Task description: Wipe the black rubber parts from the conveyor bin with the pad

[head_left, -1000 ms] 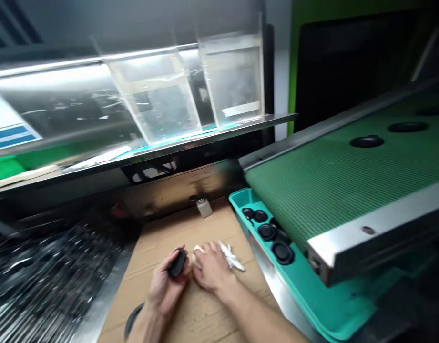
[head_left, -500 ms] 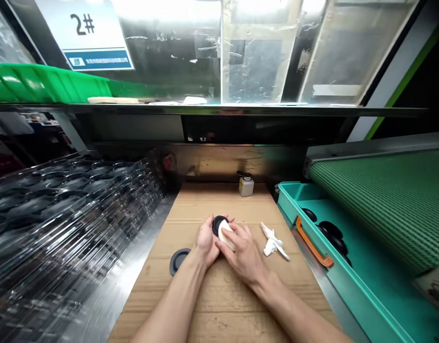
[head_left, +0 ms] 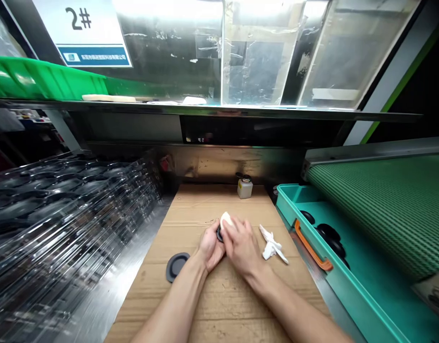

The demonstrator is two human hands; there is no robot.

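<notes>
My left hand [head_left: 211, 246] is closed round a small black round disc [head_left: 219, 233], which is mostly hidden between my two hands above the cardboard sheet [head_left: 205, 295]. My right hand [head_left: 241, 245] is closed on a small white pad [head_left: 225, 220] and presses it against the disc. A second black disc [head_left: 176, 266] lies flat on the cardboard to the left of my left wrist. A crumpled white wipe [head_left: 272, 245] lies just right of my right hand.
A small bottle [head_left: 244, 186] stands at the cardboard's far edge. Stacked clear plastic trays [head_left: 62, 214] fill the left. A teal tray [head_left: 348, 290] with black discs [head_left: 328, 233] and an orange handle [head_left: 310, 247] sits right, under a green conveyor belt [head_left: 391, 200]. A metal shelf [head_left: 205, 110] runs overhead.
My view swung left from the conveyor to face the bench squarely. My hands closed together: the disc, visible in the left hand before, is now nearly covered by my right hand with the pad.
</notes>
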